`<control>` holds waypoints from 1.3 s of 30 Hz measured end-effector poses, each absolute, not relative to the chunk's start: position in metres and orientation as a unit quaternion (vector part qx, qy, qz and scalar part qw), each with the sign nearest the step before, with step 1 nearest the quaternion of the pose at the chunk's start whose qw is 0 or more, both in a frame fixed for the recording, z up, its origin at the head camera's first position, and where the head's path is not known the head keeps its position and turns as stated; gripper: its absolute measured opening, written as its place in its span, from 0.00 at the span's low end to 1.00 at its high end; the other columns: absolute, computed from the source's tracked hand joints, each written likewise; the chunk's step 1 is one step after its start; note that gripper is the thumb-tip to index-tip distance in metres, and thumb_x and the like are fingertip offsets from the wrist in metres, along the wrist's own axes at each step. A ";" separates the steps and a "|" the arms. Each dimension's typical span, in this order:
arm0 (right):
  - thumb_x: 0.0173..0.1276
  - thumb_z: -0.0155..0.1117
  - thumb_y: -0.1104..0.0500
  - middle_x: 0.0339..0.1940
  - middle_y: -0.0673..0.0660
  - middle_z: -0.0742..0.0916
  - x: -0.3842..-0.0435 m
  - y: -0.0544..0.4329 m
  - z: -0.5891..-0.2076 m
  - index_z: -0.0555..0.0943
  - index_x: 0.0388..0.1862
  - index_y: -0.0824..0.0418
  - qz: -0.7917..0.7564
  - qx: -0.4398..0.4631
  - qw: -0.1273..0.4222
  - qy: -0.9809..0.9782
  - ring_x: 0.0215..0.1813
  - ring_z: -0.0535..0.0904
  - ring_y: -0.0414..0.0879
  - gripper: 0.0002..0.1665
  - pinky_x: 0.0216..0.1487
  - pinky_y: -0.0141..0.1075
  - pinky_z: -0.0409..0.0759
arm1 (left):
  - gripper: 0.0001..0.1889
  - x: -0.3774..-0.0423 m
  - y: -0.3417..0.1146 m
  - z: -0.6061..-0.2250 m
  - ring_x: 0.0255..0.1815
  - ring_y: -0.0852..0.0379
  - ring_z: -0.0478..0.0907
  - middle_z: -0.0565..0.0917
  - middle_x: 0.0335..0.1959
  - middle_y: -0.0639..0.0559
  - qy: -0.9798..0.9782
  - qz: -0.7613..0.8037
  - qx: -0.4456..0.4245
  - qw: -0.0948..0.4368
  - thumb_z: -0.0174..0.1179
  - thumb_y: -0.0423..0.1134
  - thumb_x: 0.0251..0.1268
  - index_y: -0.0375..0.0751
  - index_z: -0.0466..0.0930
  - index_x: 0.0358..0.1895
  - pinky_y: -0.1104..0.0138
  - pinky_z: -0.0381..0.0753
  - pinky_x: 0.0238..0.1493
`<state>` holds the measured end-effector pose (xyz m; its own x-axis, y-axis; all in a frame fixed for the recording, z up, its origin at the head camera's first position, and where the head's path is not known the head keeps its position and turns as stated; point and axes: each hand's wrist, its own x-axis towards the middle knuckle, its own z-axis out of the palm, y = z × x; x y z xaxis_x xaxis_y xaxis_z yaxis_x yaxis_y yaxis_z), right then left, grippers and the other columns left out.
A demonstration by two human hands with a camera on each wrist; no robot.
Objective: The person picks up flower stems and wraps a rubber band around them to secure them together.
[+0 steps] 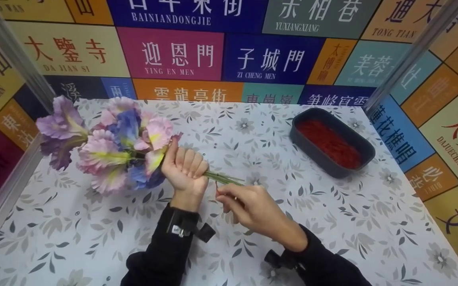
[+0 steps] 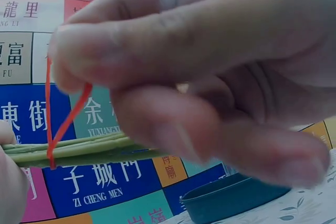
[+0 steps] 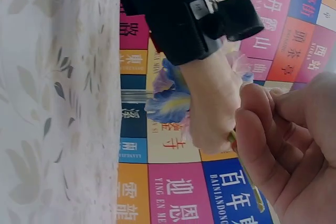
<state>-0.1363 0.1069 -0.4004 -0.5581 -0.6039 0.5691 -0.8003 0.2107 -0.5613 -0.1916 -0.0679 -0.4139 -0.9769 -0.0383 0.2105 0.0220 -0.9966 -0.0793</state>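
Observation:
My left hand (image 1: 186, 170) grips a bunch of artificial flowers (image 1: 111, 155) by the stems, just below the blooms. The pink, purple and blue petals spread to the left, while the green stems (image 1: 226, 178) stick out of the fist to the right. Around these stems runs a thin red rubber band (image 2: 67, 124), drawn taut upward in the left wrist view. My right hand (image 1: 259, 208) pinches that band between thumb and fingertips, close beside the stems. In the right wrist view the fingers hide most of the band.
A dark rectangular container (image 1: 318, 159) with a mass of red material (image 1: 328, 143) stands at the back right. The table has a leaf-patterned white cloth (image 1: 105, 246). Panels with colourful signs (image 1: 171, 53) enclose the back and sides.

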 end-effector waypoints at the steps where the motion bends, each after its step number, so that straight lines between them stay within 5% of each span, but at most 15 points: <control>1: 0.75 0.62 0.64 0.23 0.47 0.84 -0.137 0.109 -0.398 0.83 0.43 0.60 0.438 0.450 0.115 -0.770 0.17 0.75 0.31 0.03 0.19 0.20 0.74 | 0.31 -0.191 -0.067 -0.414 0.08 0.64 0.42 0.48 0.07 0.59 0.036 -0.994 -0.107 0.011 0.30 0.47 0.84 0.49 0.48 0.11 0.73 0.43 0.10; 12: 0.77 0.61 0.60 0.21 0.47 0.81 -0.149 0.137 -0.379 0.84 0.43 0.55 0.473 0.355 0.099 -0.801 0.11 0.73 0.34 0.05 0.12 0.27 0.73 | 0.31 -0.186 -0.051 -0.414 0.08 0.65 0.42 0.49 0.07 0.59 0.012 -0.994 -0.107 -0.028 0.31 0.47 0.84 0.49 0.49 0.11 0.74 0.43 0.10; 26: 0.75 0.64 0.61 0.21 0.45 0.80 -0.172 0.158 -0.382 0.84 0.42 0.55 0.426 0.320 0.185 -0.826 0.11 0.68 0.34 0.03 0.12 0.28 0.69 | 0.29 -0.174 -0.038 -0.409 0.08 0.65 0.43 0.49 0.07 0.60 0.010 -0.982 -0.159 -0.100 0.38 0.45 0.81 0.50 0.47 0.13 0.74 0.45 0.11; 39: 0.75 0.63 0.61 0.21 0.48 0.80 -0.194 0.161 -0.401 0.84 0.42 0.57 0.348 0.326 0.242 -0.845 0.14 0.70 0.33 0.03 0.16 0.27 0.70 | 0.30 -0.169 -0.032 -0.405 0.09 0.66 0.44 0.49 0.07 0.60 0.024 -0.977 -0.181 -0.115 0.48 0.43 0.77 0.51 0.47 0.12 0.75 0.45 0.11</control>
<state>-0.1940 0.1611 -0.4007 -0.6700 -0.3827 0.6361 -0.7196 0.5451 -0.4301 -0.1688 -0.0323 -0.4049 -0.9082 0.2156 0.3586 -0.2326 -0.9726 -0.0044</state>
